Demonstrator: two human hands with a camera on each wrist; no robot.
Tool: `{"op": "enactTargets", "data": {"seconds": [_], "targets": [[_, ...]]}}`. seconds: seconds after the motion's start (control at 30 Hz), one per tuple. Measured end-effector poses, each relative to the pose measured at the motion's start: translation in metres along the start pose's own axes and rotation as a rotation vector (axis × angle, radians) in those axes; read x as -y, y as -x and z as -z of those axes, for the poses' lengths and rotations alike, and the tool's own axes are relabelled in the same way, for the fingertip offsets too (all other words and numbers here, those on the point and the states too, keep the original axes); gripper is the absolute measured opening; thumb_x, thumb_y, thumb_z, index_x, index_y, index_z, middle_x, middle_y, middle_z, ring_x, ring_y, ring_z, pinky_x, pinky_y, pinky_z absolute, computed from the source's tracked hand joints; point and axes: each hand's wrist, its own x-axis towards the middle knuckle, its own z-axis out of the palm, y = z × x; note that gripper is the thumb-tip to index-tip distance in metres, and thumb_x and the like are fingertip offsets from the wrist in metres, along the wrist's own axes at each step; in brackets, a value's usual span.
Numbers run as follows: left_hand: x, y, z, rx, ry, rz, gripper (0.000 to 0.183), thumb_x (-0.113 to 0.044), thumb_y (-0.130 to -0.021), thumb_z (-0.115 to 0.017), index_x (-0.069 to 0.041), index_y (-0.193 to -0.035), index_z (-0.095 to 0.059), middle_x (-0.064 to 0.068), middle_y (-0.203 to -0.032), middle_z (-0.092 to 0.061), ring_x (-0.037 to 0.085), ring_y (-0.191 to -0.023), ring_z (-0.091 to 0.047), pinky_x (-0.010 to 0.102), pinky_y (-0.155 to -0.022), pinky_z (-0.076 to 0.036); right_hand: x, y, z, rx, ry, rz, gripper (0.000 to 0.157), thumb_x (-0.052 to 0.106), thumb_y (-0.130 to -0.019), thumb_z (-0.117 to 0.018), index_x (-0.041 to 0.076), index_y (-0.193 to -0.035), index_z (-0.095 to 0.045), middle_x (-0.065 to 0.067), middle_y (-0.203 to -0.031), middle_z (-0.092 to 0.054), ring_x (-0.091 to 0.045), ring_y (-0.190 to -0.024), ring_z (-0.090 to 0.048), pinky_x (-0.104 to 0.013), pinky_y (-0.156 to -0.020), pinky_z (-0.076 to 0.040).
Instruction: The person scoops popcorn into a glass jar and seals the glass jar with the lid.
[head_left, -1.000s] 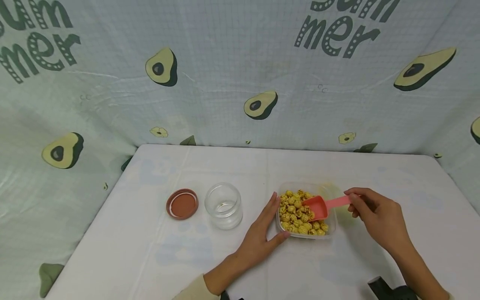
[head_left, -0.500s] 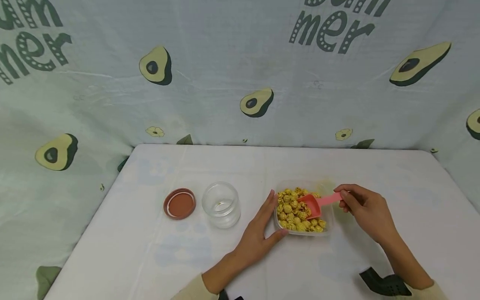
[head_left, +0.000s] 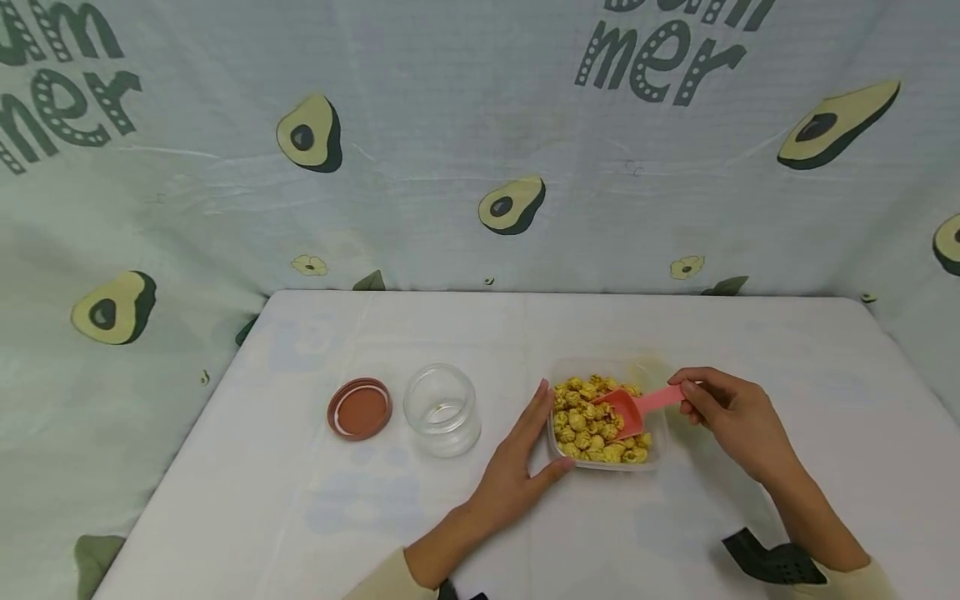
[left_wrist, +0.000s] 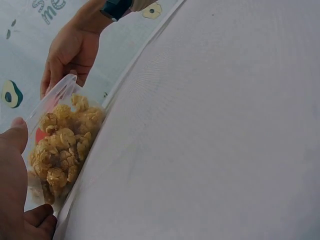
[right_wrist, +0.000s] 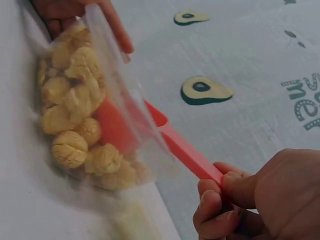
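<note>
A clear plastic tub (head_left: 657,450) of yellow popcorn (head_left: 596,425) stands on the white table. My left hand (head_left: 510,479) rests against its left side, fingers straight and thumb at the front rim. My right hand (head_left: 738,421) pinches the handle end of a pink scoop (head_left: 628,414). The scoop's bowl is in the tub, its lower part among the popcorn. In the right wrist view, the scoop's handle (right_wrist: 190,155) slants over the tub's rim. Popcorn (left_wrist: 62,145) shows through the tub's wall in the left wrist view.
An open glass jar (head_left: 442,412) stands left of my left hand. Beside it lies a round brown lid (head_left: 360,409). A cloth with avocado prints (head_left: 420,150) hangs behind the table. A black device (head_left: 776,558) is at my right wrist.
My right hand has moved slightly left, nearer the tub, with the scoop. The left hand keeps its place at the tub. The head view has shifted a little.
</note>
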Motion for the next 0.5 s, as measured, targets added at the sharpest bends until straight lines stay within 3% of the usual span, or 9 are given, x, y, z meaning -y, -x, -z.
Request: {"op": "enactTargets", "data": {"seconds": [0.5], "targets": [[-0.0007,-0.0006,-0.0021,-0.003,-0.002,0.000,0.078,-0.041,-0.094,-0.058,-0.010,-0.154,-0.018,0.006,-0.159,-0.013,0.017,-0.144,-0.014,0.038,-0.113,-0.024,0.0076,0.0011,-0.0067,0.089,-0.015,-0.085,0.026,0.026,-0.101,-0.051,0.006,-0.111,-0.063,-0.009,-0.076,-0.056,-0.018,-0.063,-0.049,-0.027,-0.047,-0.039]]}}
